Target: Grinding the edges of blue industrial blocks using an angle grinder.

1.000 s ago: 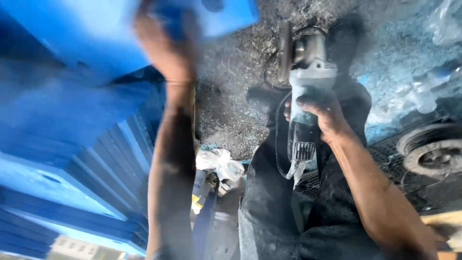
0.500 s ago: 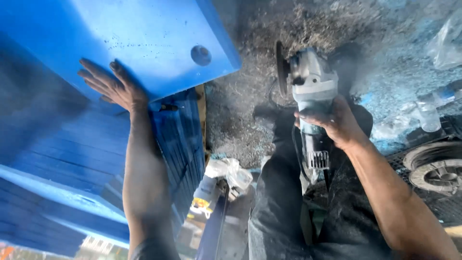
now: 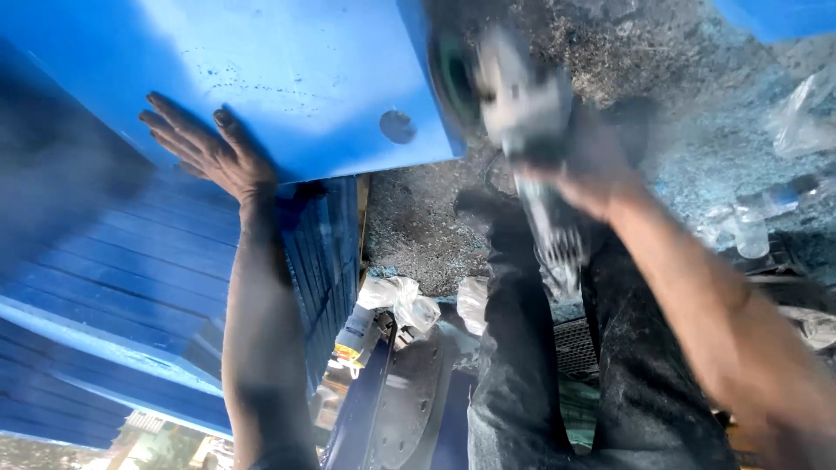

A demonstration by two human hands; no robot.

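Observation:
A large blue painted metal plate with a round hole fills the upper left. My left hand lies flat on its lower edge, fingers spread. My right hand grips the body of a grey angle grinder, which is blurred. The grinder's disc sits close to the plate's right edge. My dark trousers show below the grinder.
A stack of blue ribbed metal panels lies at lower left. The ground is covered in grit and blue dust. A plastic bottle lies at right, crumpled white plastic near my knee, and a drilled metal flange below.
My right hand has swung the grinder left and up toward the plate's right edge. My left hand stays flat on the plate after sliding down from its upper part.

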